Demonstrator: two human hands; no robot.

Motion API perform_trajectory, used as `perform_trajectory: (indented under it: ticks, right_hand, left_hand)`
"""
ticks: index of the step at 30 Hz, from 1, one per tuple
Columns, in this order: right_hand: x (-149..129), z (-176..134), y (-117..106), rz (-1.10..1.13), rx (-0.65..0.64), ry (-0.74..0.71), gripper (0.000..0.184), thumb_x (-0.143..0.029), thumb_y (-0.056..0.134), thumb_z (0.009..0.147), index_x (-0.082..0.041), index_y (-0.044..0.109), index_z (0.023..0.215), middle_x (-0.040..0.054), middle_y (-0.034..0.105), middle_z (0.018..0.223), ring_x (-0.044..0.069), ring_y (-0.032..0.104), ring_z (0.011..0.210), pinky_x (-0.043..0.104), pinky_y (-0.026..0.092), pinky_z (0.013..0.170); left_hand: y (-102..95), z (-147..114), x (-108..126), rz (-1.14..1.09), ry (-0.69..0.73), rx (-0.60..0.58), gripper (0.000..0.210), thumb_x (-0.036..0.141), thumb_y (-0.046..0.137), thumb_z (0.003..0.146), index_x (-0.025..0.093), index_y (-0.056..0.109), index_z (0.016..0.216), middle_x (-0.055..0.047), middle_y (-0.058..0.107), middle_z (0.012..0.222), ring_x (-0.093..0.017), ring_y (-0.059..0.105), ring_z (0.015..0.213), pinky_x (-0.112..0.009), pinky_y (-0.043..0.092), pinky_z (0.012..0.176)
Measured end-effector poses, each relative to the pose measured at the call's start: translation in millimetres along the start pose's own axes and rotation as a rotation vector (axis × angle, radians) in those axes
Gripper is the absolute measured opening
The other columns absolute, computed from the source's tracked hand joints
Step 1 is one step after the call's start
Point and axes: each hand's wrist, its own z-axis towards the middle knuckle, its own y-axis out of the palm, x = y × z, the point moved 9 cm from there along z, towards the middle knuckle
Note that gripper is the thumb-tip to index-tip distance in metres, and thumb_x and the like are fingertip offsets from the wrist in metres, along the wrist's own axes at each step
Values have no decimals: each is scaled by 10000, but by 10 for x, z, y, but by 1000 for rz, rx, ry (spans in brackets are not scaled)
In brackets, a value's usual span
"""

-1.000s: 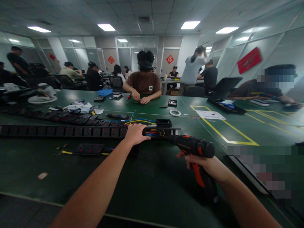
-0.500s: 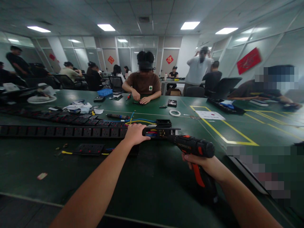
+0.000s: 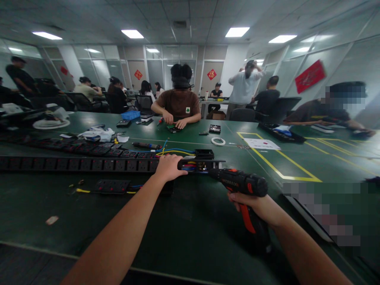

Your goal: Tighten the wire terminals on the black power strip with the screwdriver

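Note:
My left hand [image 3: 169, 168] is closed over the right part of a long black power strip [image 3: 89, 164], with its thumb toward the open end. Coloured wires [image 3: 192, 168] and brass-coloured terminals [image 3: 202, 167] show inside that open end. In my right hand [image 3: 255, 204] is a black and orange cordless drill [image 3: 242, 182], its fingers wrapped round the handle. The drill's nose points left at the terminals, close to the strip's end; whether the bit touches a screw is hidden. A short black socket module [image 3: 111, 186] with yellow and blue leads lies in front of the strip.
Behind the strip lie more strips [image 3: 97, 149], a black screwdriver-like tool [image 3: 146, 145], blue and yellow wires and a small black box [image 3: 204, 153]. A white tape roll [image 3: 218, 141] sits farther back. Across the green table [image 3: 190, 237], a person in brown handles small parts.
The drill has shifted slightly left, its nose nearer the terminals. My left hand stays in place on the strip. The view has turned very slightly.

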Motion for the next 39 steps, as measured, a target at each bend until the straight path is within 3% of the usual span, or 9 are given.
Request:
perform_trajectory:
  ticks: [26,39]
  right_hand:
    - [-20,4,28,-25,-49,-19,296,-460,741,817,-188,652,738,3,619,634,177,557,619,327,432,648]
    - [-101,-11,51,11,-31,-7,283,-448,777,756,-184,683,789,7,634,653,184,575,613,325,428,630]
  left_hand:
    - [1,-9,7,7,9,13,701,746,684,811,262,653,1316,-99,693,1301,-355,611,1198,-477,428,979]
    - [0,-5,1,-14,5,2,709,742,686,811,267,648,1335,-101,682,1325,-363,601,1226,-470,415,1000]
